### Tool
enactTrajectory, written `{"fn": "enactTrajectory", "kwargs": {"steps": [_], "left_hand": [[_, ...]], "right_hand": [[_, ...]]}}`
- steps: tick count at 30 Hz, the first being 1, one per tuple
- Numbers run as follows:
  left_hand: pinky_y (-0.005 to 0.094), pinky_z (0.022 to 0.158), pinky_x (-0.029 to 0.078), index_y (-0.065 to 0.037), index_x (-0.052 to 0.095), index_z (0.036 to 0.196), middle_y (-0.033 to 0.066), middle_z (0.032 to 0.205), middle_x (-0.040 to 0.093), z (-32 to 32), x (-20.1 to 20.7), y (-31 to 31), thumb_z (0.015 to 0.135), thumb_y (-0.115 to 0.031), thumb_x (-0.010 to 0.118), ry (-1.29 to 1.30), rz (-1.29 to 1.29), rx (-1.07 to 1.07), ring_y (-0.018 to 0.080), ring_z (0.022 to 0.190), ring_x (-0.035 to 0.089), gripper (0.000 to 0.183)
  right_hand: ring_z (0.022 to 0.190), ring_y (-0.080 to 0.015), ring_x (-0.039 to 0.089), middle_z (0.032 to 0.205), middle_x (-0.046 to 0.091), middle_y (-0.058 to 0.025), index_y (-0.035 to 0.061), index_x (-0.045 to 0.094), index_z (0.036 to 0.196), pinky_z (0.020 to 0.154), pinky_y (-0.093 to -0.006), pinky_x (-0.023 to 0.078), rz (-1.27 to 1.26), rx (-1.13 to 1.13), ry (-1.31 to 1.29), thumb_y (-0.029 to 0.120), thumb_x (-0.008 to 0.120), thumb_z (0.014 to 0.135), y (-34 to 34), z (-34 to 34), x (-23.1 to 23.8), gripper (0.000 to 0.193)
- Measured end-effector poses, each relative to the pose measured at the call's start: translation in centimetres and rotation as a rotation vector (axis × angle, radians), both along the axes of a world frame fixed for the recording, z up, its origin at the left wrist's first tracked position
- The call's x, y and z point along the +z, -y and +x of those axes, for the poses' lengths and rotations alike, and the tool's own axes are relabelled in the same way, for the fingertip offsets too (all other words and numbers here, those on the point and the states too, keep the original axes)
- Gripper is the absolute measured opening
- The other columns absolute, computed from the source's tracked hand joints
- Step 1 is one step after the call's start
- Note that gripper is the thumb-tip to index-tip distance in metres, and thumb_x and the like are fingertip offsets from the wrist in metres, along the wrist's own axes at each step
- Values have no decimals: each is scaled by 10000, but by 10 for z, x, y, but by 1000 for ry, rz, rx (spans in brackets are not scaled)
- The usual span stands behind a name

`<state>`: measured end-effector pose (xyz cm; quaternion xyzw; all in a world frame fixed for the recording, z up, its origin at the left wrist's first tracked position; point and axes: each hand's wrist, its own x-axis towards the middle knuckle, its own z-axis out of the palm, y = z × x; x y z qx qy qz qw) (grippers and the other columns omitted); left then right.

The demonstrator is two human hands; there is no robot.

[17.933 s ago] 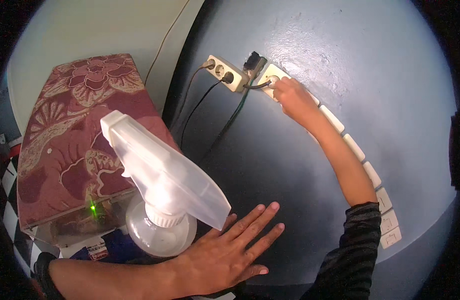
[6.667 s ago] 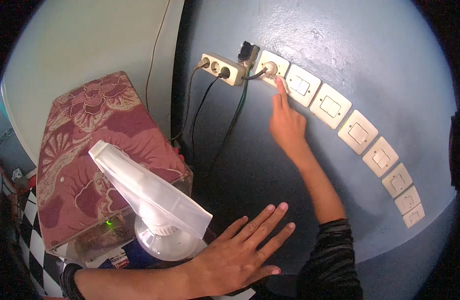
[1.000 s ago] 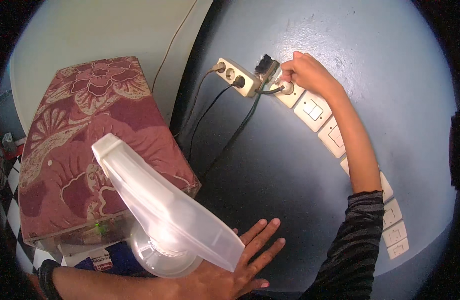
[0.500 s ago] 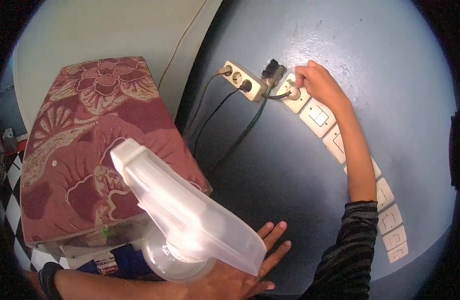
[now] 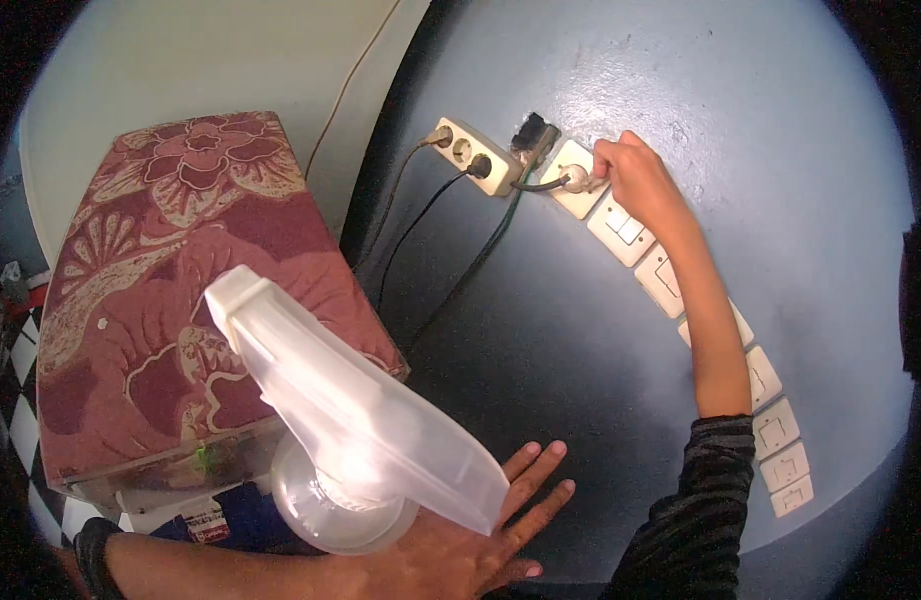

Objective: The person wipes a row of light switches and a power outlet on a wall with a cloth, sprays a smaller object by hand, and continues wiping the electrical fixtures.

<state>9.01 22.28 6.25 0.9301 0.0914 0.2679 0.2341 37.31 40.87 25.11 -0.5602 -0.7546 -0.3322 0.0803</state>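
At the white wall socket (image 5: 566, 200), my right hand (image 5: 636, 180) has its fingers pinched beside a plug (image 5: 576, 178). A small pale bit shows at the fingertips, too little to name. My left hand (image 5: 511, 510) is open, its fingers spread over the dark blue wall (image 5: 451, 400); whether the palm presses on it cannot be told. Close in front of the left hand and forearm is a translucent white plastic thing like a spray head (image 5: 351, 390), above a clear round body (image 5: 311, 490). What holds it up is hidden.
White switch plates (image 5: 621, 230) run down the wall under my right arm. A power strip (image 5: 476, 155) with plugged cords lies left of a dark wall hole (image 5: 531, 132). A box covered in maroon floral cloth (image 5: 191, 230) stands at left, above dark blue cloth (image 5: 251, 515).
My right fingers have moved from the socket's upper right corner down to the plug's right side. The view has shifted slightly; my left hand stays spread.
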Motion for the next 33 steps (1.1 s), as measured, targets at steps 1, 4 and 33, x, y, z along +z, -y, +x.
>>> {"fn": "enactTrajectory", "kwargs": {"steps": [1, 4, 33], "left_hand": [[526, 1099, 297, -75, 221, 1497, 185, 1575, 90, 4, -3, -5, 948, -428, 475, -33, 27, -26, 353, 1445, 159, 700], [546, 1071, 334, -81, 197, 1503, 221, 1567, 78, 5, -2, -4, 955, -463, 451, -72, 77, -47, 387, 1438, 164, 715], [547, 1056, 358, -85, 202, 1498, 218, 1565, 85, 8, 3, -9, 936, -452, 506, -58, 67, -54, 396, 1428, 187, 737]], "right_hand": [[794, -331, 579, 800, 566, -164, 15, 546, 774, 724, -434, 473, 25, 52, -6, -65, 533, 768, 0, -6, -4, 81], [795, -334, 579, 782, 562, -171, 12, 548, 779, 732, -429, 472, 77, 134, -11, -89, 546, 752, 2, -4, -21, 105], [1193, -317, 478, 1193, 573, -206, -48, 549, 1034, 1123, -448, 280, 210, 138, 376, 65, 566, 767, 40, 16, -104, 290]]}}
